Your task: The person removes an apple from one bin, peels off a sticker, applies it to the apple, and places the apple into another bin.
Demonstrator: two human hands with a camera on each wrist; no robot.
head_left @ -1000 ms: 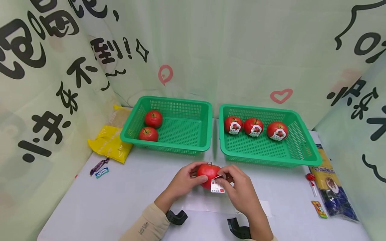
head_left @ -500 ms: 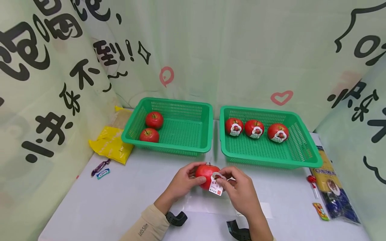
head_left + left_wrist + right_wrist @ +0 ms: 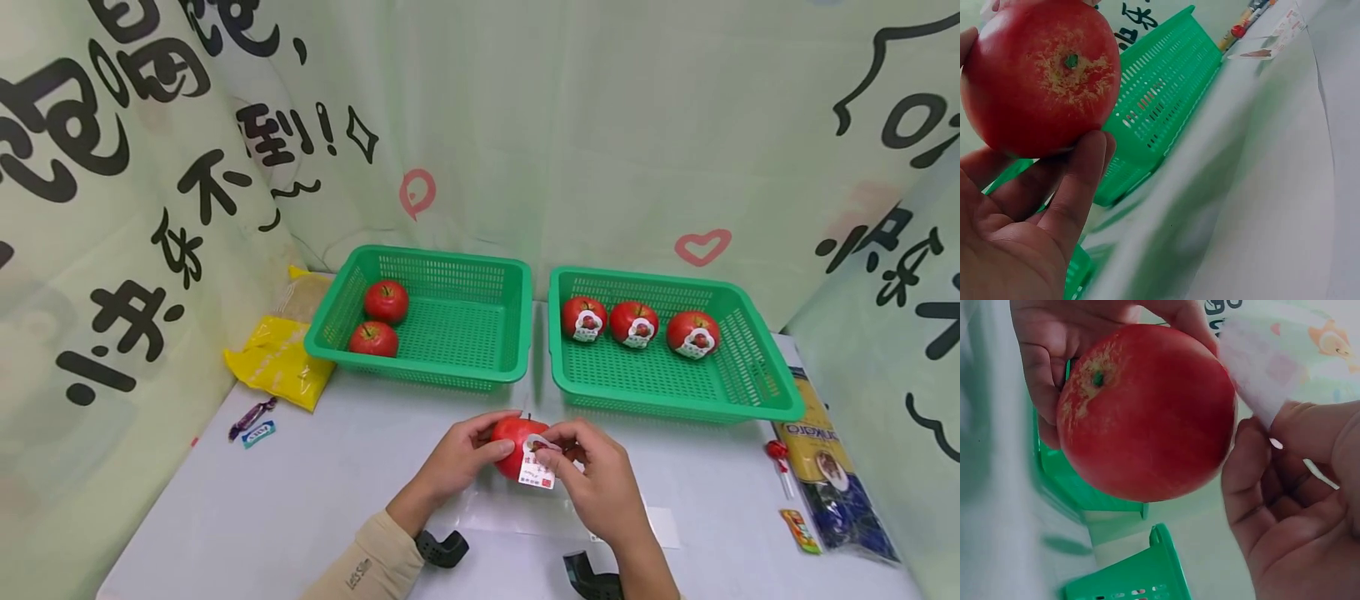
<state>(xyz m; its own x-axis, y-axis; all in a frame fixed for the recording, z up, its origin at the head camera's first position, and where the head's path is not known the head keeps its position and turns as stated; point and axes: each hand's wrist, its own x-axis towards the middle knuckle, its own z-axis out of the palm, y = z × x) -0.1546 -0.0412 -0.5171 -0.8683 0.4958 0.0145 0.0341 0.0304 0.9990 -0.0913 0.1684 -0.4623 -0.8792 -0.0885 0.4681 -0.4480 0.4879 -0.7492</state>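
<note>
Above the white table, my left hand [image 3: 456, 456] grips a red apple [image 3: 512, 430] from its left side, fingers behind and thumb in front. The apple's green stub and russet patch show in the left wrist view. Between thumb and forefinger, my right hand [image 3: 600, 473] pinches a white die-cut sticker [image 3: 534, 474] with an apple picture and red print. In the head view the sticker overlaps the apple's front right side. The right wrist view shows the sticker [image 3: 1261, 375] standing out from the apple's side, its near edge right at the skin.
A left green basket [image 3: 457, 333] holds two plain apples; the right green basket [image 3: 645, 387] holds three stickered ones. A yellow bag [image 3: 281, 362] and wrapped candies [image 3: 252, 419] lie left. Rightward are a lollipop [image 3: 777, 452], a candy packet [image 3: 800, 531], a food bag [image 3: 832, 475] and white paper [image 3: 663, 527].
The sticker's top part, edge-on a second ago, has turned to face the camera, and its lower part overlaps more of the apple's front. The left hand keeps its grip on the apple.
</note>
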